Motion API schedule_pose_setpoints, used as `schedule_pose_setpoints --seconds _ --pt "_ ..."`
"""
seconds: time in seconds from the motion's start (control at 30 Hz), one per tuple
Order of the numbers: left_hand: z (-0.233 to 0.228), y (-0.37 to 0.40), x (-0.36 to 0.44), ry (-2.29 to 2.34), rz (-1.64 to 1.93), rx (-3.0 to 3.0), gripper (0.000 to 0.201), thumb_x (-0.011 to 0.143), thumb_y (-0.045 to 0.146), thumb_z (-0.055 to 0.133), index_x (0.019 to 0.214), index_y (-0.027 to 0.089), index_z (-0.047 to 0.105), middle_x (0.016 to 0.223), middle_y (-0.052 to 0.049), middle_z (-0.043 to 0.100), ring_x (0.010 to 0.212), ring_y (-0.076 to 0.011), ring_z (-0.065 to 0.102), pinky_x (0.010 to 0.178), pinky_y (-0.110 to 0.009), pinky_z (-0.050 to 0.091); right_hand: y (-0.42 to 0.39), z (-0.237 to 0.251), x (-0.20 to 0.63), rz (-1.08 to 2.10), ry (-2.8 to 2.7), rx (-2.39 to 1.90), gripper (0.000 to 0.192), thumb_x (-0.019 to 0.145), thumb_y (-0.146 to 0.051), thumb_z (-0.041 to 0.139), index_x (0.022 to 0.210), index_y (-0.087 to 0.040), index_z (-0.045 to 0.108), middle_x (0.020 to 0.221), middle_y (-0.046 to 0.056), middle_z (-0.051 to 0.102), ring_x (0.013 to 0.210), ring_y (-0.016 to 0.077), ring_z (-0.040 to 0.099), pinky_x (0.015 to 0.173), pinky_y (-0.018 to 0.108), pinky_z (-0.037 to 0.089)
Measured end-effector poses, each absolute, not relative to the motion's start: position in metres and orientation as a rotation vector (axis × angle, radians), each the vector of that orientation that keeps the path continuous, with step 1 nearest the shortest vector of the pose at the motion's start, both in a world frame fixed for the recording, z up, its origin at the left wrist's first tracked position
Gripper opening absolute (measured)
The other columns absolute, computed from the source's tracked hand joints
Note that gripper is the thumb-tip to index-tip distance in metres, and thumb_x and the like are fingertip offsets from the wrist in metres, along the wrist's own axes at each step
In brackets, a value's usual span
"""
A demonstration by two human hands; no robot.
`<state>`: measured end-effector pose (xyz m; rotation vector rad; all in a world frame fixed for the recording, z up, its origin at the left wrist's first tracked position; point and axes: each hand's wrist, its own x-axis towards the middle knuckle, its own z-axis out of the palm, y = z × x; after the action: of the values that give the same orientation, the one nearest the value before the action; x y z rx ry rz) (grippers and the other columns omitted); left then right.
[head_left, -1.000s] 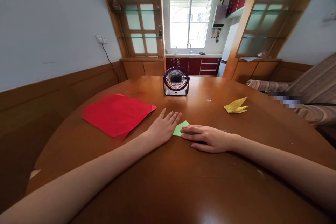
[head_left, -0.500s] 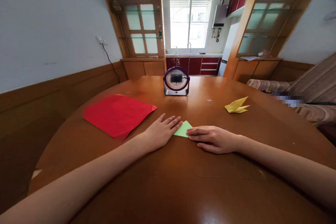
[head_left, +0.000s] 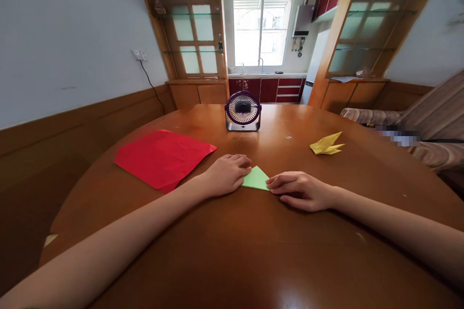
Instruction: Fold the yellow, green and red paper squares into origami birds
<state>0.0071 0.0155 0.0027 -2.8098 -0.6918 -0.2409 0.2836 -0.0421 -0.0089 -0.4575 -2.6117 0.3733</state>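
no readable text, labels, brands or numbers on any surface; none legible anywhere

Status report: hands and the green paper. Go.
Left hand curled, fingertips on green folded paper. Right hand pressing its other corner. Paper flat on wooden table. Red sheet and yellow origami lie apart.

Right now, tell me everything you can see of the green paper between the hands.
The green paper is a small, light green folded piece, showing as a flat triangle with its point toward the fan. It looks thin and matte and lies flat on the wooden table. The left hand presses its left edge with curled fingers; the right hand touches its right corner with its fingertips.
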Motion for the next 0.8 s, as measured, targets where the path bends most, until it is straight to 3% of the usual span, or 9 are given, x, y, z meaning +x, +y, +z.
schedule_pose_setpoints --seconds 0.1,0.2,0.53,0.8 --pt "0.003 0.020 0.017 -0.648 -0.348 -2.808 0.027 0.091 0.021 0.045 0.102 0.015 0.069 0.117 -0.009 0.063 0.107 -0.0225 0.059 0.092 -0.035 0.046 -0.042 -0.010 0.284 0.369 -2.613 -0.457 0.028 0.091 -0.018 0.054 0.117 -0.015 0.065 0.119 0.014 0.064 0.114 0.0210 0.060 0.098 0.036 0.051" --pt "0.004 0.020 0.024 -0.608 -0.380 -2.786 0.024 0.086 0.018 0.048 0.098 0.012 0.069 0.111 -0.010 0.064 0.099 -0.0229 0.060 0.087 -0.035 0.048 -0.042 -0.010 0.284 0.360 -2.619 -0.459 0.028 0.091 -0.018 0.054 0.117 -0.015 0.066 0.118 0.014 0.064 0.113 0.0210 0.060 0.098 0.037 0.051" --pt "-0.008 0.026 0.024 -0.626 -0.520 -2.810 0.030 0.087 0.019 0.049 0.110 0.016 0.068 0.120 -0.009 0.062 0.109 -0.0219 0.059 0.091 -0.035 0.048 -0.041 -0.011 0.284 0.357 -2.622 -0.475 0.028 0.091 -0.018 0.054 0.116 -0.015 0.066 0.118 0.013 0.064 0.113 0.0210 0.060 0.098 0.037 0.050" --pt "-0.006 0.017 0.020 -0.590 -0.253 -2.694 0.038 0.101 0.030 0.036 0.131 0.015 0.055 0.138 -0.011 0.055 0.128 -0.0255 0.048 0.105 -0.044 0.037 -0.042 -0.010 0.284 0.370 -2.622 -0.495 0.027 0.091 -0.018 0.054 0.115 -0.014 0.066 0.117 0.014 0.064 0.113 0.0209 0.060 0.098 0.037 0.050"
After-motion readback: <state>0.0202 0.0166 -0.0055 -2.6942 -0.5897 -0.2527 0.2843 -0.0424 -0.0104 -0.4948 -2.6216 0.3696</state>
